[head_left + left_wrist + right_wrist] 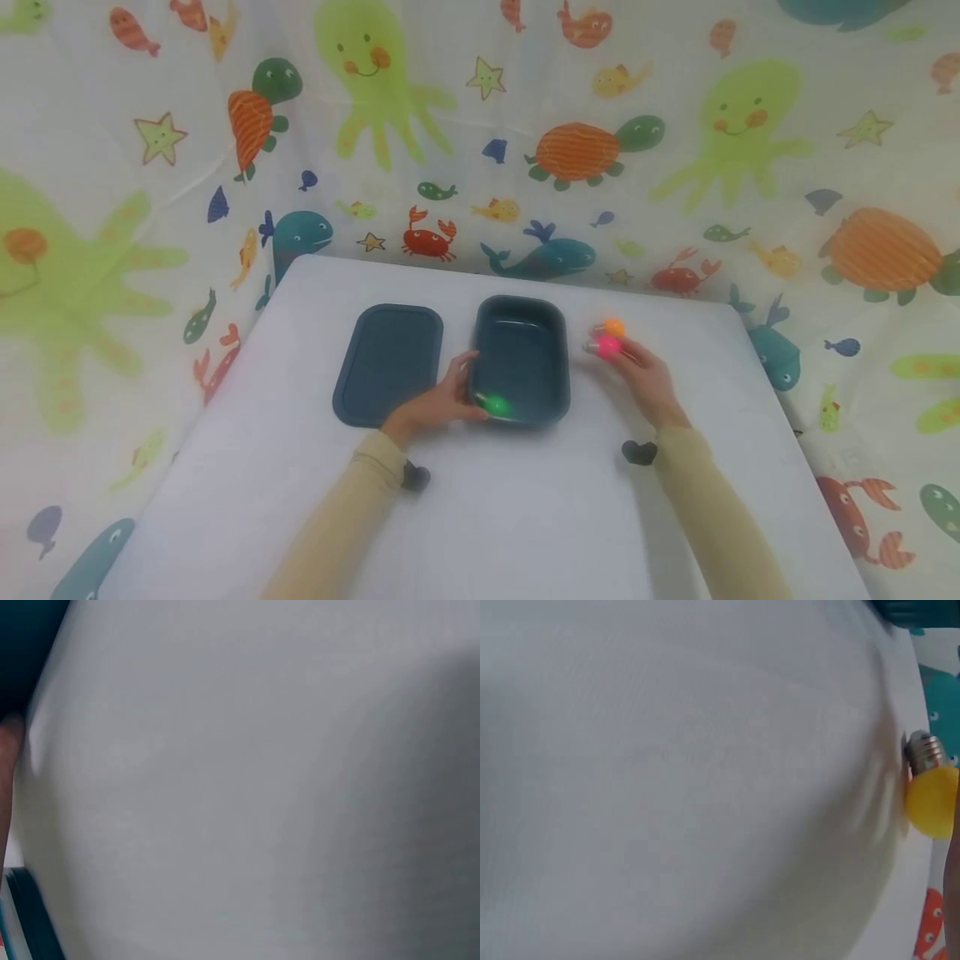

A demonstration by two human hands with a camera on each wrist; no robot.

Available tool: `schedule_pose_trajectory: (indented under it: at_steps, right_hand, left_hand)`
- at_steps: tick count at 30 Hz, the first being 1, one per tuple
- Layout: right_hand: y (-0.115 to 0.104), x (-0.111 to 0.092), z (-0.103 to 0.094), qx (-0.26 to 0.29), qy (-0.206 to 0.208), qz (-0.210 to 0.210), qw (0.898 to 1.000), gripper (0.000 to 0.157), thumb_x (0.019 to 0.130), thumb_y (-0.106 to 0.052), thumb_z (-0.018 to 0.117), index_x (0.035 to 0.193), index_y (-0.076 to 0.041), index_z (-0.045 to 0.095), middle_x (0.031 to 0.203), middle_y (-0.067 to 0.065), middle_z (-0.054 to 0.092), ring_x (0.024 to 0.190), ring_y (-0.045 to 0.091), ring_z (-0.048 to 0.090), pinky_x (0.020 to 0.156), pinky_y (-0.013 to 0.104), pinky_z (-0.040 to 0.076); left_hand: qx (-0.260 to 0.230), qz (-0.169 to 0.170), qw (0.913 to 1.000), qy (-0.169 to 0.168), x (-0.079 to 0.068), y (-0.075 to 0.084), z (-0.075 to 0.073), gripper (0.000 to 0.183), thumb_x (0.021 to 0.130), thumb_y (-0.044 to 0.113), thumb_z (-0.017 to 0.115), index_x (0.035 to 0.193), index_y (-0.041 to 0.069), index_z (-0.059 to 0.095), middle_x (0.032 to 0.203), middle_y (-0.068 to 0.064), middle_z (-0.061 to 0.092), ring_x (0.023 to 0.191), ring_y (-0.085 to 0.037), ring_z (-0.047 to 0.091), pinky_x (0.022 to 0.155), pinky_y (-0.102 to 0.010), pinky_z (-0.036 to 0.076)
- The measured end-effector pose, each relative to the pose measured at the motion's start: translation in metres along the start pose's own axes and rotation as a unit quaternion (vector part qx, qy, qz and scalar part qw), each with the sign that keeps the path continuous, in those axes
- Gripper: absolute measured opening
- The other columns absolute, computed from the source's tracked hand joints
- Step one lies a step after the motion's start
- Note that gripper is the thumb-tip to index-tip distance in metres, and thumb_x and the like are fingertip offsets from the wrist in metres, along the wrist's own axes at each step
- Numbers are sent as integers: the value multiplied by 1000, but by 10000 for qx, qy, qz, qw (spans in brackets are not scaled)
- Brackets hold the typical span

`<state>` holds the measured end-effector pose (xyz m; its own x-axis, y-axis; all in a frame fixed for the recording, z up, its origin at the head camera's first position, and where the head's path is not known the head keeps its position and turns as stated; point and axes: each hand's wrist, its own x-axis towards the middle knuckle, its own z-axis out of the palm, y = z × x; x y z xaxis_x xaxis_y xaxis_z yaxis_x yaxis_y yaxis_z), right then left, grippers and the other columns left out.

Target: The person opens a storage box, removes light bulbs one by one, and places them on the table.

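Observation:
A dark blue-grey rectangular container stands on the table, and a green light bulb lies inside its front left corner. My left hand holds the container by that corner, fingers along the left wall and thumb at the front. In the left wrist view one finger meets the container's outer side. Right of the container, my right hand pinches a pink light bulb, its metal base pointing left. Close beyond it is an orange-yellow light bulb, seen low over the tabletop in the right wrist view.
A flat dark lid lies left of the container, close to my left hand. The white table ends at a back edge, where a curtain printed with sea animals hangs. Dark pieces show beside both cuffs.

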<state>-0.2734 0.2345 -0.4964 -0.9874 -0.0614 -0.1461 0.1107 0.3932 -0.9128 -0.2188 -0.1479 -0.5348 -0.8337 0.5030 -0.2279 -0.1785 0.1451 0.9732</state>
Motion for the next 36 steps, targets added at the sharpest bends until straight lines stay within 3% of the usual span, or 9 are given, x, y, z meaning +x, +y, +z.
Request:
schedule_pose_trajectory:
  at_steps: [5, 18, 31, 36]
  right_hand:
    - [22, 1, -10, -313, -99, 391, 9987, 75, 89, -55, 63, 149, -16, 41, 152, 7, 39, 142, 28, 30, 113, 50, 29]
    - [40, -5, -19, -575, -22, 510, 9970, 73, 92, -49, 62, 149, -10, 40, 149, 15, 42, 140, 33, 32, 112, 53, 27]
    - [43, -2, -15, -605, 114, 807, 9948, 79, 90, -54, 62, 151, -12, 35, 154, 13, 35, 142, 33, 29, 113, 54, 27]
    - [45, -1, -16, -475, 305, 545, 9969, 70, 95, -46, 60, 150, -10, 36, 153, 14, 38, 141, 32, 32, 113, 51, 29]
  left_hand:
    - [28, -49, 10000, 7, -1, 1, 0, 106, 80, 22, 82, 149, 45, 6, 164, -10, -2, 146, -33, 21, 114, -48, 26]
    - [98, 34, 9999, 43, -4, 5, 1, 106, 81, 18, 81, 151, 41, 5, 163, -13, -3, 146, -35, 20, 114, -48, 26]
    - [65, 23, 10000, 30, -5, 4, 1, 104, 81, 20, 81, 150, 42, 6, 163, -13, -3, 145, -37, 20, 114, -49, 25]
    - [34, 12, 10000, 9, -6, 4, 0, 105, 80, 21, 82, 150, 43, 6, 163, -13, -3, 146, -37, 19, 114, -50, 24]
